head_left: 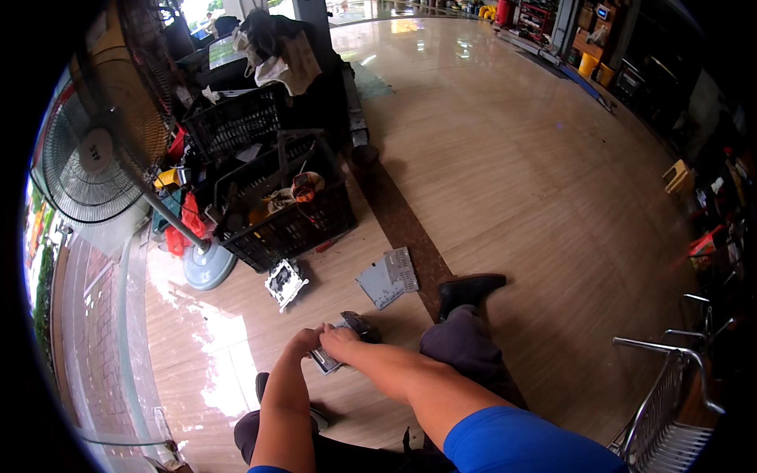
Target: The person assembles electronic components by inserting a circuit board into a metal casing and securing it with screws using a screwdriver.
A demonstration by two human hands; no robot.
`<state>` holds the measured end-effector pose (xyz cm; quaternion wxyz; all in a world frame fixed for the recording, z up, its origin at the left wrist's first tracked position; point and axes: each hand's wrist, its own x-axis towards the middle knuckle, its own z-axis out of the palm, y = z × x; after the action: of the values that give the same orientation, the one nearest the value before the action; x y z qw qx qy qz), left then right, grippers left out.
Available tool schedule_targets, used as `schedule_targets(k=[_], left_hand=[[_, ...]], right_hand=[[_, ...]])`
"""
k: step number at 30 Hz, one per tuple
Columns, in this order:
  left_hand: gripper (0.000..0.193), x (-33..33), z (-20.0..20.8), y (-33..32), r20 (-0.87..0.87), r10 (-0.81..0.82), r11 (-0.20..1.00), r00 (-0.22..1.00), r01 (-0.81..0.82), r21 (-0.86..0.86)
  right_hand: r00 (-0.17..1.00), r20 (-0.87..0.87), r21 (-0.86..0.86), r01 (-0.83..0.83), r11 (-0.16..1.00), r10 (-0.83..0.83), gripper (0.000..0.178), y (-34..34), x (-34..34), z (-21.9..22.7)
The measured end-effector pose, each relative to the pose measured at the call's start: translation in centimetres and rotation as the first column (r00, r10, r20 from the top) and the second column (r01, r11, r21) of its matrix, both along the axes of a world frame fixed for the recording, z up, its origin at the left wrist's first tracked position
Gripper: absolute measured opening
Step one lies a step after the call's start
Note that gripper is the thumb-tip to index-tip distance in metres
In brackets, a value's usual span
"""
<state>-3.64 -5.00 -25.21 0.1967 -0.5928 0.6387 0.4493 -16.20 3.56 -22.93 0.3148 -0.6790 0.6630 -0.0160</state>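
Floor [505, 158]: wood-look tiles, glossy, smooth, strong window glare; one darker brown strip [398, 221], same sheen. Crates [288, 213]: black plastic lattice, matt. Fan [83, 162]: thin metal wire guard, metal pole, smooth pale base. Panel [388, 277] on the floor: grey sheet metal, dull, with a perforated patch. Small part [285, 282] beside it: bare metal frame, light grey. Device [347, 339] held between left hand [306, 340] and right hand [339, 339]: grey metal casing, partly dark, finish hard to tell. Chair [670, 394]: shiny chrome-like metal tube and mesh. Sleeve [528, 441]: blue cloth, smooth. Trousers [465, 347]: dark matt cloth. Shoe [471, 288]: black, slight sheen. Rags [276, 47] on the far crate: pale crumpled cloth.
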Motion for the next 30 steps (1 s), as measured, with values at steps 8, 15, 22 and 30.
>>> schedule_targets(k=[8,15,22,30], left_hand=[[0.072,-0.5,1.5,0.8,-0.039,-0.078,0.997,0.996,0.077,-0.025],[0.072,1.0,-1.3,-0.9,-0.073,0.119,0.993,0.99,-0.119,-0.005],[0.059,2.2,0.1,-1.5,-0.187,0.283,0.957,0.941,-0.29,-0.006],[0.049,-1.7,16.6,1.0,-0.722,0.305,0.947,0.621,-0.276,0.164]], right_hand=[[0.934,0.189,0.136,0.281,0.95,-0.303,0.037,-0.2,-0.2,0.9],[0.986,0.035,0.011,-0.161,0.987,0.161,0.029,0.3,-1.8,3.0],[0.98,-0.023,-0.216,-0.199,0.956,0.198,0.026,0.1,-3.1,8.7],[0.976,-0.031,-0.574,-0.195,0.795,0.217,0.021,-0.3,-8.2,20.1]])
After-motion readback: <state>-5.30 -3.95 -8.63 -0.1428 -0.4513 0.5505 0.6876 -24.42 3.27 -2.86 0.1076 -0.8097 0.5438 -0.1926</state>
